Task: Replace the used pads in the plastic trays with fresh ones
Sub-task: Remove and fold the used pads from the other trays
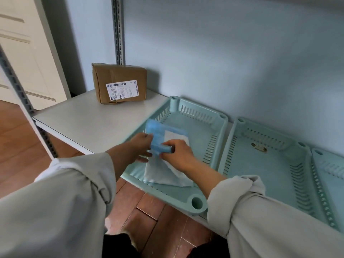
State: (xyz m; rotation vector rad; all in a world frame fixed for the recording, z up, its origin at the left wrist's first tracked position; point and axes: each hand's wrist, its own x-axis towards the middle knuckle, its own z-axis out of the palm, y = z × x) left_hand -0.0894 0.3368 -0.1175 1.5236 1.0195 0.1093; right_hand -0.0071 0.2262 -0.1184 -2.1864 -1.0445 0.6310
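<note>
Pads like this one [167,164] look about as light and floppy as it gets: thin sheet, blue backing on one side, white absorbent face on the other, partly folded over on itself, so I'd guess it drapes and creases wherever it isn't supported. It sits inside the leftmost tray [214,127], lying on the near-left part of the floor, one white corner trailing toward the front rim. Both hands are on it. The left hand [139,148] grips the blue edge on the left side, fingers curled onto it, and the right hand [178,155] pinches a rolled-up blue fold near the middle with fingers bent around it. I can't tell whether it's being spread out or gathered up, or whether this is a used one or a fresh one. Best bet for handling, I think, is taking it by two edges or corners, since one central pinch would just bunch it. As for containers, the middle tray [264,164] has no pad in it, only a small label or sticker on its floor, and a third tray [327,164] at the far right is cut off, so its contents are unclear. All three sit on a grey shelf [83,116], with a taped cardboard box [119,82] standing at the back, closed.
</note>
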